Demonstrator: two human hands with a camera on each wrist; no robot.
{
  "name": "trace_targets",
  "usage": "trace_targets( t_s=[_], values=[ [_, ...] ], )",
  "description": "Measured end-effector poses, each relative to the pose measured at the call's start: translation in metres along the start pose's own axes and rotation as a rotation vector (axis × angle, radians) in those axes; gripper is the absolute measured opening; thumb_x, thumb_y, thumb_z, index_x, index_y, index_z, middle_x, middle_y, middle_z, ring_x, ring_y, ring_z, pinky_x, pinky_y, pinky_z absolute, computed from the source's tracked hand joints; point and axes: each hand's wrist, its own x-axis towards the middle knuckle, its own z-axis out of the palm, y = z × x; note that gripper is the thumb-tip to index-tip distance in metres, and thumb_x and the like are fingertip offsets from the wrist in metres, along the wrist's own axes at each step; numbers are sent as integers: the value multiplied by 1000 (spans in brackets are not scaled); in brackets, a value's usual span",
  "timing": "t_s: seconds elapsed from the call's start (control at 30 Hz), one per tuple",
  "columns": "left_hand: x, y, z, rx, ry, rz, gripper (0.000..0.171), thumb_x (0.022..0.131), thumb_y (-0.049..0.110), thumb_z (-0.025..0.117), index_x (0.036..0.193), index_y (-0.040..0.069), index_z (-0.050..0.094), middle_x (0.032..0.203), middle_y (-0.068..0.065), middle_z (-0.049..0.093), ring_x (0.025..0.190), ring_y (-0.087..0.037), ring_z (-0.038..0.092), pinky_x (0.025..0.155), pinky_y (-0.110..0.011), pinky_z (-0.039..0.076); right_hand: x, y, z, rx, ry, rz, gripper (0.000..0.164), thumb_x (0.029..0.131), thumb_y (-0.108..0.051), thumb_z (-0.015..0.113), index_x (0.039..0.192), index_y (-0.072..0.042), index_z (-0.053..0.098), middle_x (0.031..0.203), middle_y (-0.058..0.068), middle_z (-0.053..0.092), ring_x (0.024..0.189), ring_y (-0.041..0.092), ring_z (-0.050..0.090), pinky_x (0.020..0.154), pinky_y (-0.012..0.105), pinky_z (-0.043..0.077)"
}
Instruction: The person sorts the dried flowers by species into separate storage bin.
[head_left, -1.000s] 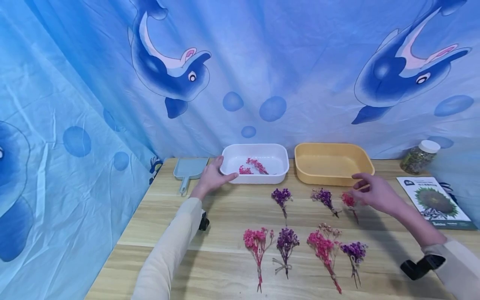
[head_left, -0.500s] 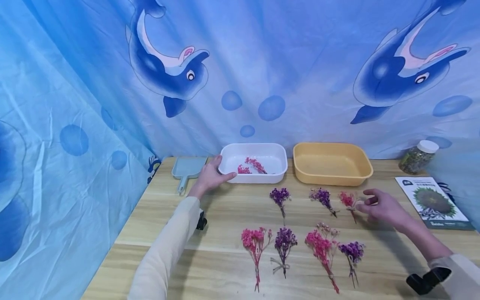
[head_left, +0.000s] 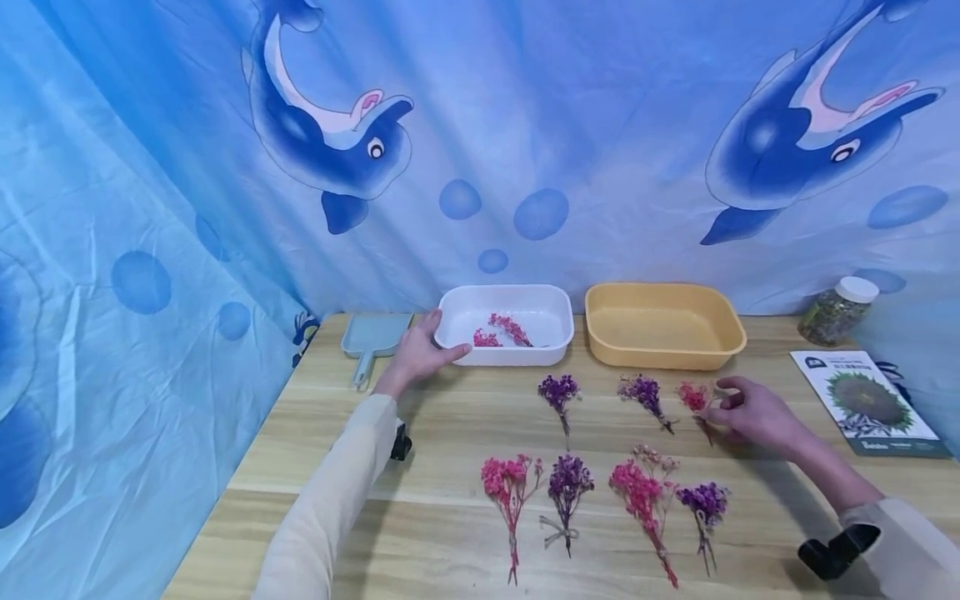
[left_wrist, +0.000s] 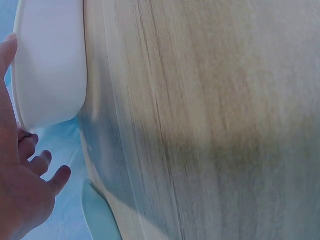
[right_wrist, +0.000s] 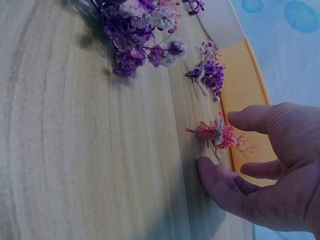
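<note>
My left hand (head_left: 422, 353) rests against the left front corner of a white plastic basin (head_left: 517, 357), thumb at its front and fingers at its left side. Two pink dried flower sprigs (head_left: 510, 327) lie in this basin. Around a small pink dried flower bunch (right_wrist: 218, 131), my right hand (right_wrist: 282, 165) has its thumb and fingers spread, with gaps visible on both sides. The bunch lies on the table, tied with twine. Left of it are two purple bunches (head_left: 642, 395); pink and purple bunches (head_left: 512, 492) form a nearer row.
A yellow basin (head_left: 663, 357) stands behind the right hand's bunch. A pale blue dustpan (head_left: 377, 333) lies left of the white basin. On the right are a white-lidded jar (head_left: 836, 313) and a sunflower packet (head_left: 866, 404). A blue dolphin curtain (head_left: 525, 133) hangs behind.
My right hand has come down from beside the yellow basin's front edge to the small pink bunch, and its fingers now flank it. The left hand stays at the white basin.
</note>
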Motion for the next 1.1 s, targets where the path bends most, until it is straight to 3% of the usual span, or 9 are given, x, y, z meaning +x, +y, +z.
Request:
trace_targets(
  t_s=[0.27,0.47,1.1],
  values=[
    [-2,-1,4,-1,-3,8,107,81,64,72,155,-1,29,159,-21,30,144,-40,30,115,-53,28,0,3,3,0,-2,17,82,89,-19,77,140,23,28,102,23,58,79,26,65,64,35,60],
    [6,2,-3,-24,-1,1,108,82,63,72,157,1,26,160,-19,28,145,-38,27,115,-52,27,6,-5,0,-16,-11,27,87,87,-22,79,141,21,28,106,28,57,78,26,66,64,36,61],
    [2,-2,-1,-19,-1,6,107,82,62,72,156,0,27,160,-20,28,145,-39,27,116,-53,26,11,-5,6,15,-17,85,82,86,-18,80,141,19,30,104,29,57,70,26,69,62,38,61]
  ],
)
